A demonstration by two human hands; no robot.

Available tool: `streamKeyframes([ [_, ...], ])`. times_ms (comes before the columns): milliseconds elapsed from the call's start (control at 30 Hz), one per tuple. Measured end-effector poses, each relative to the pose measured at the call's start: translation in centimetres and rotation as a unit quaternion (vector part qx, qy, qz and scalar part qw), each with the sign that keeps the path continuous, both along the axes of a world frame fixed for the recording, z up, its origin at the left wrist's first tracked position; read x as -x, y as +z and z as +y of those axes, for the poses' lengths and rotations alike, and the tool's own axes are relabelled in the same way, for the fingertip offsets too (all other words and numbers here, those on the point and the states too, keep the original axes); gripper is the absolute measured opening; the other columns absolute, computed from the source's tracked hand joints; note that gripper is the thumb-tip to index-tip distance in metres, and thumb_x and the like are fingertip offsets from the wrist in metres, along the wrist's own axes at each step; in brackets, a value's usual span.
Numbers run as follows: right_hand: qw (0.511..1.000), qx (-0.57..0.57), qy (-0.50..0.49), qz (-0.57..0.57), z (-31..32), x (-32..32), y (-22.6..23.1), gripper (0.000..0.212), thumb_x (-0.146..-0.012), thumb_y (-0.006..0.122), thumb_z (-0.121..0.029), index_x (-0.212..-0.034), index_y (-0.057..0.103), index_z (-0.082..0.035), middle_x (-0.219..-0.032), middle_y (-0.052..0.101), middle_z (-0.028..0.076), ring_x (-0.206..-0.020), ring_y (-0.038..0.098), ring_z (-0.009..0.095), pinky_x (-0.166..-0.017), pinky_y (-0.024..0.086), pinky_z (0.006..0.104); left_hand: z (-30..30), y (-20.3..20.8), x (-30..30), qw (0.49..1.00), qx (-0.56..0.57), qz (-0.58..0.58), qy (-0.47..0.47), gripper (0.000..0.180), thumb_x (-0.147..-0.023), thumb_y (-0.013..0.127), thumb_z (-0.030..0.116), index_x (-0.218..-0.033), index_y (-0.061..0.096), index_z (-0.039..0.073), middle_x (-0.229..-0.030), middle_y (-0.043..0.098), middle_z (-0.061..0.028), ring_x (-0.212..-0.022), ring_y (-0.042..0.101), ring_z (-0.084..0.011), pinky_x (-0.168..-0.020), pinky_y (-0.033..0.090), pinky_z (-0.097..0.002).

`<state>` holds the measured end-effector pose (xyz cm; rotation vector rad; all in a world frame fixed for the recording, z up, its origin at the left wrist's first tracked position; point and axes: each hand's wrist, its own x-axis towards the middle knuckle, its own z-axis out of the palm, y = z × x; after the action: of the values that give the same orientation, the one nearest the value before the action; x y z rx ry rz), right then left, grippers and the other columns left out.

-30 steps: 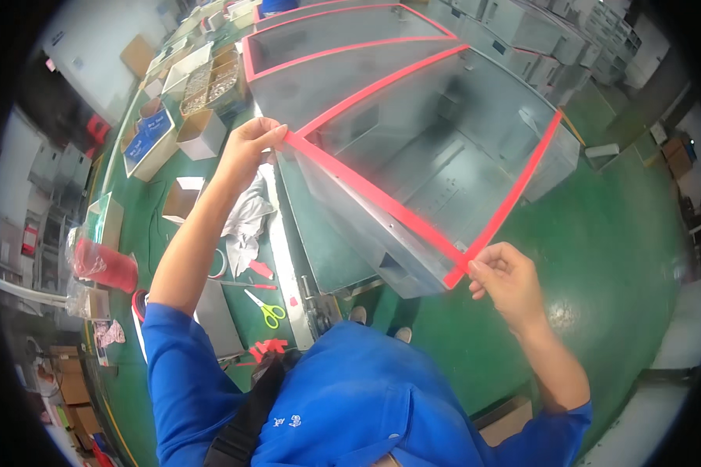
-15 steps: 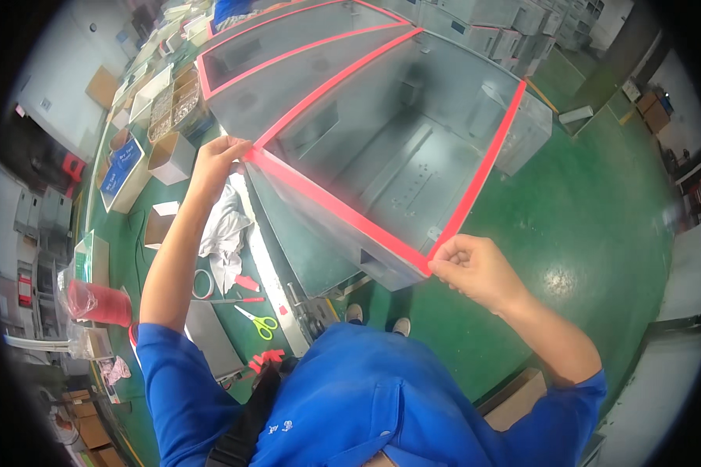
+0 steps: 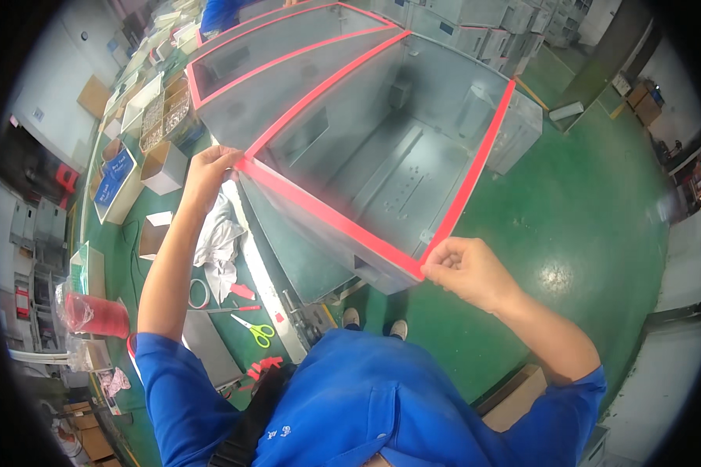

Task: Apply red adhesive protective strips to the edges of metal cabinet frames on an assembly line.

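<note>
In front of me stands an open grey metal box, its rim lined with red tape. A red tape strip runs along the near edge. At that edge's left corner, the fingers of my left hand pinch the strip's end. My right hand is closed at the near right corner, thumb and forefinger pressed together on the tape's other end. Beyond the left wall sits a second grey box, also edged in red.
On the green bench to the left lie green scissors, a white cloth, a tape ring, red tape scraps and a grey panel. Parts bins line the bench farther off. Grey boxes are stacked at the back.
The view has shifted slightly, so the boxes sit a little farther left and lower. Both hands keep their pinch at the two near corners.
</note>
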<state>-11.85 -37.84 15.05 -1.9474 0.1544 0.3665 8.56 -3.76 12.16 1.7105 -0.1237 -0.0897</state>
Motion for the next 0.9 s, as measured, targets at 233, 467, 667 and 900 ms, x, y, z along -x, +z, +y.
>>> streamKeyframes([
  [233,1.0,0.012,0.002,0.001,0.04,-0.07,-0.05,0.011,-0.077,0.063,-0.012,-0.077,0.059,-0.001,-0.064,0.056,0.0,-0.057,0.05,0.004,-0.051,0.041,0.019,0.07,-0.14,-0.09,1.0,0.009,0.004,0.002,0.015,-0.076,0.06,0.009,-0.082,0.059,-0.005,-0.074,0.06,-0.0086,-0.06,0.052,-0.0103,-0.059,0.041,-0.02],
  [467,0.999,0.042,0.001,-0.002,-0.05,-0.03,-0.43,0.02,-0.075,0.062,-0.019,-0.08,0.061,0.0,-0.068,0.061,0.007,-0.063,0.058,0.014,-0.059,0.046,0.0275,0.06,-0.19,-0.16,1.0,0.015,0.005,0.003,0.014,-0.076,0.06,0.008,-0.081,0.059,-0.005,-0.075,0.06,-0.0088,-0.06,0.051,-0.0106,-0.06,0.041,-0.0209],
  [667,0.999,0.054,0.002,0.003,0.06,-0.12,-0.21,0.02,-0.074,0.062,-0.019,-0.08,0.061,0.0,-0.068,0.061,0.008,-0.063,0.058,0.015,-0.059,0.047,0.0276,0.02,-0.09,0.03,1.0,0.024,0.009,0.0,0.013,-0.076,0.059,0.007,-0.081,0.059,-0.005,-0.076,0.059,-0.0088,-0.062,0.051,-0.0112,-0.06,0.041,-0.0213],
  [900,0.998,0.059,0.003,-0.013,0.21,-0.14,-0.05,0.012,-0.077,0.063,-0.012,-0.077,0.06,0.0,-0.066,0.059,0.001,-0.059,0.053,0.005,-0.055,0.045,0.0208,0.05,-0.09,-0.15,1.0,0.016,0.008,-0.003,0.014,-0.076,0.06,0.008,-0.08,0.059,-0.005,-0.075,0.059,-0.0084,-0.062,0.051,-0.0114,-0.06,0.041,-0.0214],
])
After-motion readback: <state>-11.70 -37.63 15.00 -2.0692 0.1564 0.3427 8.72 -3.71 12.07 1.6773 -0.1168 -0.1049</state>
